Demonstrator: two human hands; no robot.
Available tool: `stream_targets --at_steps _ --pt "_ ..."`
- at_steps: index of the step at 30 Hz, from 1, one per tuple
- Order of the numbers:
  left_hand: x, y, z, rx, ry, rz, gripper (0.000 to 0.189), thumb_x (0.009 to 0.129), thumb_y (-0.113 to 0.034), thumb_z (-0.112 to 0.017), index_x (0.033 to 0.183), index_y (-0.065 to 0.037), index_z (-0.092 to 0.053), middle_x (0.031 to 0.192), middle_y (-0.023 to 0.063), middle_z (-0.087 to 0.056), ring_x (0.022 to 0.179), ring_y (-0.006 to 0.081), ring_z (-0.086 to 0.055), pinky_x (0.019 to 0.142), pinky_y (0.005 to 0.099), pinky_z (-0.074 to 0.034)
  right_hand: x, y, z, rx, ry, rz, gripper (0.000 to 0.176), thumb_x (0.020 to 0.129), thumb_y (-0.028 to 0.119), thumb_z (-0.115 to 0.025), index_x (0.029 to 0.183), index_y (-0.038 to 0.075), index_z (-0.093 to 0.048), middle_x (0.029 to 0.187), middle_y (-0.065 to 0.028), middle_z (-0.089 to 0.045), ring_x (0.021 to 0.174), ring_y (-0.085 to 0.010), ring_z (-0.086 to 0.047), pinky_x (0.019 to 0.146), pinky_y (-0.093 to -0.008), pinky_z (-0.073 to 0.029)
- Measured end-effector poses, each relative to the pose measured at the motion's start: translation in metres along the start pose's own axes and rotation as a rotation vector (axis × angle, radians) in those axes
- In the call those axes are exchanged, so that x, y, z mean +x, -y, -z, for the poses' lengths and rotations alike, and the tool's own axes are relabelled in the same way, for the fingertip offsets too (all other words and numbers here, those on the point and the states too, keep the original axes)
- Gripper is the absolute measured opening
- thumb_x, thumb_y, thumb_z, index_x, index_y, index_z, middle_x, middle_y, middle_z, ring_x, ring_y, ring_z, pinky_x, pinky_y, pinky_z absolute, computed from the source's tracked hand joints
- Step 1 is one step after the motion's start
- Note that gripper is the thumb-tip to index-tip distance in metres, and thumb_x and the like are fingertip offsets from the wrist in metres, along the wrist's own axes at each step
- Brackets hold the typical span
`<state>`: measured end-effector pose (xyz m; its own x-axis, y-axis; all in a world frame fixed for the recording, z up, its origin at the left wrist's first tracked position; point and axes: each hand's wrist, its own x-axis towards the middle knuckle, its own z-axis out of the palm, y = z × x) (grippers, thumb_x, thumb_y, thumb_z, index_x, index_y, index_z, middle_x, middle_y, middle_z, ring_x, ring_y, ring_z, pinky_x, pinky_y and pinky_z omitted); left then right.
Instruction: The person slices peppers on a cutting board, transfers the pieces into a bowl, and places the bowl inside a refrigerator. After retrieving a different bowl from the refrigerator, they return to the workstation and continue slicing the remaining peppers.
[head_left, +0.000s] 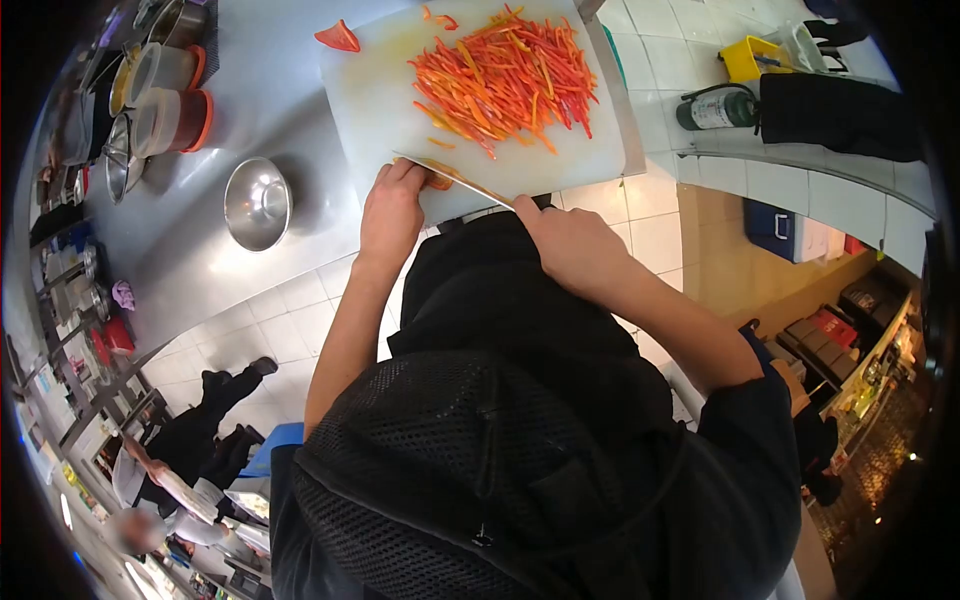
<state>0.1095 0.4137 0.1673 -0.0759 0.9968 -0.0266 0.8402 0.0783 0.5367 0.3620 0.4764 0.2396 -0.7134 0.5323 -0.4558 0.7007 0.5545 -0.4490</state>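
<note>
Where the counter (260, 90) begins, at left: tubs (165, 95) with orange lids, set well apart from the cutting.
Bowl (257, 203): steel, just beside the board (370, 100), within the left hand's reach.
Left hand (392, 212): fingers curled down on a pepper piece (438, 182) at the board's near edge; I judge they pin it for the blade.
Knife (455, 178): blade touching that piece, close by the knuckles.
Strips (505, 80): orange-red heap lying mid-board, so the near edge is free.
Right hand (572, 245): closed round the knife's handle.
Canister (715, 108): on the ledge (800, 165) at right, well apart; I see nothing blocking the board.
</note>
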Motion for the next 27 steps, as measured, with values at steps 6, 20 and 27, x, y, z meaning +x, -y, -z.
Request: stream_targets --at_steps 6,20,27 --pt "0.001 0.004 -0.002 -0.037 -0.037 -0.043 0.028 0.083 0.010 -0.055 0.102 -0.001 -0.073 0.105 0.0118 -0.068 0.098 0.0344 -0.062 0.089 0.0441 -0.053 0.026 -0.003 0.005 0.050 -0.084 0.067 0.036 0.089 0.000 -0.052 0.125 -0.001 -0.047 0.085 -0.0253 -0.068 0.080 -0.0450 -0.069 0.072 -0.0569 -0.053" --pt "-0.003 0.004 -0.005 0.006 -0.101 -0.048 0.020 0.087 0.005 -0.059 0.097 -0.003 -0.074 0.100 0.0103 -0.071 0.092 0.0320 -0.066 0.083 0.0415 -0.056 0.012 0.008 0.020 0.068 -0.033 0.059 0.023 0.095 0.006 -0.049 0.117 -0.001 -0.051 0.088 -0.0236 -0.070 0.087 -0.0423 -0.071 0.076 -0.0549 -0.055" --pt "-0.006 0.006 -0.006 -0.020 -0.128 -0.096 0.020 0.087 0.006 -0.060 0.098 -0.003 -0.074 0.101 0.0100 -0.071 0.093 0.0318 -0.066 0.084 0.0410 -0.056 0.033 0.002 -0.009 0.124 -0.123 0.118 0.030 0.090 0.000 -0.052 0.120 -0.002 -0.048 0.086 -0.0259 -0.068 0.085 -0.0471 -0.068 0.075 -0.0566 -0.052"
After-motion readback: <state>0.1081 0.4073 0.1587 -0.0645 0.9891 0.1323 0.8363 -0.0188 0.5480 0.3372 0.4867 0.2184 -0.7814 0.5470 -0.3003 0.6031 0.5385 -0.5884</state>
